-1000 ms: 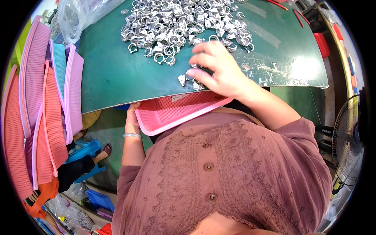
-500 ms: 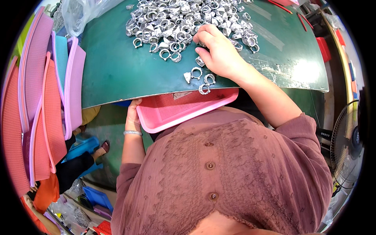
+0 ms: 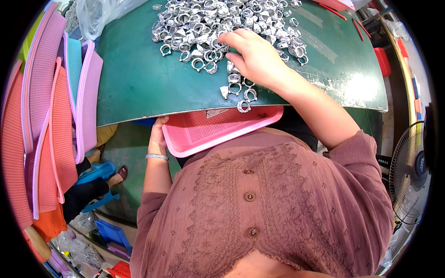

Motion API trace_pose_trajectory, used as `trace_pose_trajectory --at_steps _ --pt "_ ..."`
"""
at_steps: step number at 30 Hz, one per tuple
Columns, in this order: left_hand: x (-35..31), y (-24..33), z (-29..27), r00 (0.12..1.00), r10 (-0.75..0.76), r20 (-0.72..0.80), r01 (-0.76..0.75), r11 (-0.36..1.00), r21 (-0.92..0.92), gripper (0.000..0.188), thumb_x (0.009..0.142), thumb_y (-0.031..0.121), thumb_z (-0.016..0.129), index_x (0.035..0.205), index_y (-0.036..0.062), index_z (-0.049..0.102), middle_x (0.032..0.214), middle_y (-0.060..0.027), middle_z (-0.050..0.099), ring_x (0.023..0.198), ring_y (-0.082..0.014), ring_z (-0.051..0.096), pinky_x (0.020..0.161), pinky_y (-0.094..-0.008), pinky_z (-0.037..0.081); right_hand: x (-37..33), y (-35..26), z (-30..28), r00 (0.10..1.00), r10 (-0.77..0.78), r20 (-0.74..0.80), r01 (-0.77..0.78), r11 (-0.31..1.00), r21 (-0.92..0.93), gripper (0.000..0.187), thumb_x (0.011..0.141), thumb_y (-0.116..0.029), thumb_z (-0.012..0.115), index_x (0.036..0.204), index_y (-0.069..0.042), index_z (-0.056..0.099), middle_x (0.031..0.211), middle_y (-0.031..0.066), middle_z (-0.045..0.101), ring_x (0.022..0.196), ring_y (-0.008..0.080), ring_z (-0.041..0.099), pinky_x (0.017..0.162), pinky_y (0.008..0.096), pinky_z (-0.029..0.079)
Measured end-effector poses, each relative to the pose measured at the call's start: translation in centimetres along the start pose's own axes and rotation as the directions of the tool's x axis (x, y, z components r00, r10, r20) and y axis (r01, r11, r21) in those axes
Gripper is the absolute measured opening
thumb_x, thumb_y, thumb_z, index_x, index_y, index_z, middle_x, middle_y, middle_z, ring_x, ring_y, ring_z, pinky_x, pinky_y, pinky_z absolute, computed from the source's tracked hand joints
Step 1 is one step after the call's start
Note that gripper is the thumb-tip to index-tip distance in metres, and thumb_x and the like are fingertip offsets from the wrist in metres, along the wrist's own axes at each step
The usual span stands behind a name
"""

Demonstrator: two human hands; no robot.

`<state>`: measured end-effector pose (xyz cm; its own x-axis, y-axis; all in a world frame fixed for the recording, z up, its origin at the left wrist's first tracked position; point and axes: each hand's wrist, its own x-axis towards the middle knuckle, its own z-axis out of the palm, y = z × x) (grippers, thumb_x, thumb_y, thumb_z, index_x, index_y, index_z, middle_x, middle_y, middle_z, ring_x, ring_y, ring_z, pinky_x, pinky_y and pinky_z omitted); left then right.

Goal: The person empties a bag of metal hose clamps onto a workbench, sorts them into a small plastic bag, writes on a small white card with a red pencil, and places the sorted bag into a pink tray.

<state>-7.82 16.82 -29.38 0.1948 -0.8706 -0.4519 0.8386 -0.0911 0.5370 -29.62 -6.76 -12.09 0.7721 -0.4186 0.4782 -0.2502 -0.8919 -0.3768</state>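
A large heap of silver metal rings (image 3: 199, 32) lies on the green tabletop (image 3: 134, 88). My right hand (image 3: 257, 58) reaches over the near side of this heap, palm down. Its thumb and forefinger are apart, their tips at the rings; what lies under the palm is hidden. Several loose rings (image 3: 235, 88) sit between that hand and the table's front edge. Below the edge is a shallow pink plastic basket (image 3: 190, 151), tilted, partly under the tabletop. My left hand (image 3: 158, 132) is closed on the basket's left end, with some fingers out of sight.
Stacked pink, purple and teal plastic baskets (image 3: 44, 88) stand at the left. A clear plastic bag (image 3: 95, 18) lies at the table's far left corner. Red pens (image 3: 358, 28) are at the far right, and a fan (image 3: 408, 171) stands on the right. Another person's leg (image 3: 88, 197) shows lower left.
My right hand has shifted slightly left and nearer the heap. More loose rings now show beside and below its thumb. My left hand and the basket are almost where they were.
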Motion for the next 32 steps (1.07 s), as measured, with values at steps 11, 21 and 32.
trace_pose_trajectory --at_steps 11,21,32 --pt "0.2 0.0 -0.8 1.0 -0.013 0.022 0.013 0.999 -0.033 0.041 0.071 0.017 0.065 0.108 0.0024 0.056 0.108 -0.01 0.06 0.099 -0.0255 0.056 0.089 -0.0369 0.043 1.1 1.3 -0.1 0.998 -0.028 0.057 0.029 0.999 -0.024 0.015 0.073 -0.011 0.062 0.086 -0.007 0.057 0.086 0.0098 0.054 0.087 0.0298 0.056 0.073 0.0388 0.047" --pt "0.3 -0.2 -0.5 1.0 -0.028 -0.013 0.027 0.999 -0.035 0.041 0.07 0.016 0.064 0.107 0.0018 0.056 0.107 -0.0107 0.06 0.098 -0.0257 0.056 0.089 -0.0369 0.043 -2.2 0.2 -2.9 0.96 0.059 0.274 -0.029 0.993 -0.112 0.022 0.074 -0.002 0.055 0.096 -0.005 0.058 0.093 0.0136 0.054 0.095 0.0312 0.053 0.081 0.0391 0.045" --pt "0.3 -0.2 -0.7 0.989 0.144 -0.042 -0.139 0.983 0.117 0.051 0.067 0.017 0.068 0.114 0.0051 0.053 0.112 -0.0086 0.058 0.104 -0.0261 0.053 0.094 -0.0368 0.04 -2.7 -0.7 -1.2 0.985 -0.113 0.131 0.092 0.983 0.156 0.041 0.078 -0.033 0.064 0.106 -0.006 0.055 0.106 0.0165 0.053 0.104 0.032 0.048 0.092 0.0396 0.037"
